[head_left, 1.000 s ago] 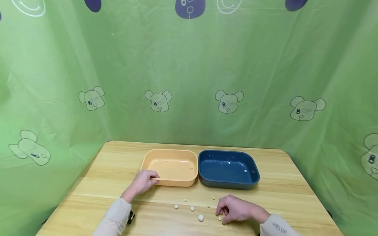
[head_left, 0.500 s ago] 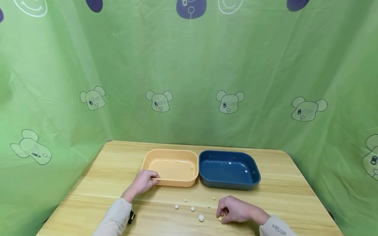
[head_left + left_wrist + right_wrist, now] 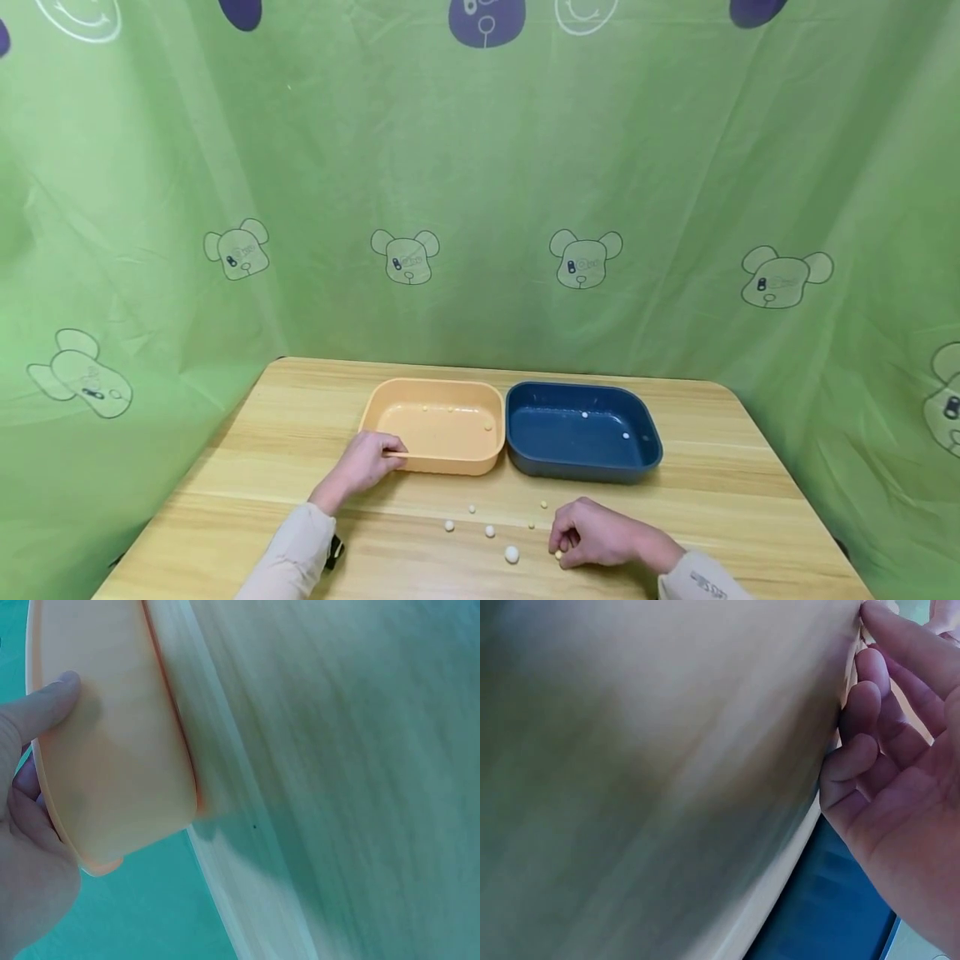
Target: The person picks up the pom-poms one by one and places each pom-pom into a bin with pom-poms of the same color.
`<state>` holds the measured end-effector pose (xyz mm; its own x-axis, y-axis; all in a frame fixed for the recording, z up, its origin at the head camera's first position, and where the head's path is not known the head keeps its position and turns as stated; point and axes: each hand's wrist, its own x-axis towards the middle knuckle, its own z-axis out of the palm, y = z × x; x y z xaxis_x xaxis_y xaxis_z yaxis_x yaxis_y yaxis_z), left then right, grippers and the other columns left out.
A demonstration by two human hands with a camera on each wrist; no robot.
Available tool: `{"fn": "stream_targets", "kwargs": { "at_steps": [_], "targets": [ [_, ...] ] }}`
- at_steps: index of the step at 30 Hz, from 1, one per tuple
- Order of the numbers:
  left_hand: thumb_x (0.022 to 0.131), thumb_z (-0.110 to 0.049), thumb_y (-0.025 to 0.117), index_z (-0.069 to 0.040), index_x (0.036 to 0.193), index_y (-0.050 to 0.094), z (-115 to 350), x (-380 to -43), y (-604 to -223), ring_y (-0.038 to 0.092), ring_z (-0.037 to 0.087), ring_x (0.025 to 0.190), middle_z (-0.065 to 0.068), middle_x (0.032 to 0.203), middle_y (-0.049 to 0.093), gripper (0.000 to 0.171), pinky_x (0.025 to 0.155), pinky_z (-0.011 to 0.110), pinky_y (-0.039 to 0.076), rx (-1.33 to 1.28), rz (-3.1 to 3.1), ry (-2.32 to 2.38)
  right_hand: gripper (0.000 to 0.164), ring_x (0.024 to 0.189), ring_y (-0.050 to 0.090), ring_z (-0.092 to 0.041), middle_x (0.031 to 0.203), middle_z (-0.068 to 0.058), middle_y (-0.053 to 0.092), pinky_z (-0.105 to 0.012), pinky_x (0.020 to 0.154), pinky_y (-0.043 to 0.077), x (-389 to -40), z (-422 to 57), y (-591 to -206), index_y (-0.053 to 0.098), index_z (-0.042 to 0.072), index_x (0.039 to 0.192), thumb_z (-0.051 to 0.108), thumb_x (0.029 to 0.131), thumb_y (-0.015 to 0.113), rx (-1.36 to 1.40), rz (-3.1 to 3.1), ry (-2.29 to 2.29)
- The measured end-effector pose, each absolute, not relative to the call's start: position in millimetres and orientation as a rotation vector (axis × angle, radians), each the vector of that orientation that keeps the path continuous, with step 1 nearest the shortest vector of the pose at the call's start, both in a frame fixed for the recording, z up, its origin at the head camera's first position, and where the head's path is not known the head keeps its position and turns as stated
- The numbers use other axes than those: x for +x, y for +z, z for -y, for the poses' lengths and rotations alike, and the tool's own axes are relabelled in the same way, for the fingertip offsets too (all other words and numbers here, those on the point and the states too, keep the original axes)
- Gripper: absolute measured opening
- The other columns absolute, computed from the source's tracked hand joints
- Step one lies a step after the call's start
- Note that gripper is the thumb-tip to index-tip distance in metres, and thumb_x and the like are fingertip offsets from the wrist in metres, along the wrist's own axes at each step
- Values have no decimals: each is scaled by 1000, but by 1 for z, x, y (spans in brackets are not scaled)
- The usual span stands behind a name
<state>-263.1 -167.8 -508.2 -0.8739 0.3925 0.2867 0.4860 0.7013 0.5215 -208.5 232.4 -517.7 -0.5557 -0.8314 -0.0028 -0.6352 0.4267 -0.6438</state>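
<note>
Head view: a wooden table (image 3: 247, 467) enclosed by a green curtain (image 3: 480, 208) printed with bear heads. The left hand (image 3: 367, 461) grips the near left corner of the orange tray (image 3: 420, 396), thumb over the rim and fingers curled against the outer wall; the left wrist view shows the thumb (image 3: 45, 705) lying flat on the tray's side. The orange tray sits at the table's middle, touching or just beside the dark blue tray (image 3: 525, 417) on its right. 3 small pale beads lie inside the orange tray, 2 white ones inside the blue tray. The right hand (image 3: 596, 535) rests on the table in front of the blue tray, fingers curled inward with their tips pinching or touching a small yellowish bead (image 3: 558, 554); whether the bead is lifted off the wood cannot be told. The right wrist view shows bent fingers (image 3: 866, 712) against the tabletop. Loose beads lie between the hands, the largest a white bead (image 3: 512, 554) just left of the right hand
</note>
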Motion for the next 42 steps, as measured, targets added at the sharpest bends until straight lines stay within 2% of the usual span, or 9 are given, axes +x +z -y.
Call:
{"fn": "stream_targets", "kwargs": {
  "at_steps": [14, 30, 42],
  "targets": [
    [78, -13, 76, -20, 73, 71, 167, -264, -511, 53, 0, 63, -16, 71, 64, 10, 61, 24, 45, -724, 2725, -875, 12, 65, 51, 5, 72, 16, 56, -19, 56, 47, -208, -235, -519, 68, 19, 83, 11, 78, 75, -1183, -2366, -922],
    [78, -13, 76, -22, 73, 71, 168, -265, -512, 53, 0, 63, -17, 71, 64, 11, 61, 24, 45, -733, 2718, -890, 7, 64, 54, 0, 72, 11, 61, -23, 57, 49, -211, -242, -512, 68, 16, 84, 11, 82, 72, -1009, -2301, -1002],
    [79, -14, 76, -22, 75, 72, 169, -265, -511, 53, -1, 64, -17, 72, 65, 10, 63, 23, 45, -708, 2755, -901, 6, 65, 56, -1, 73, 11, 62, -24, 57, 50, -212, -238, -504, 68, 15, 85, 10, 82, 72, -1012, -2328, -1023]
  ]
}}
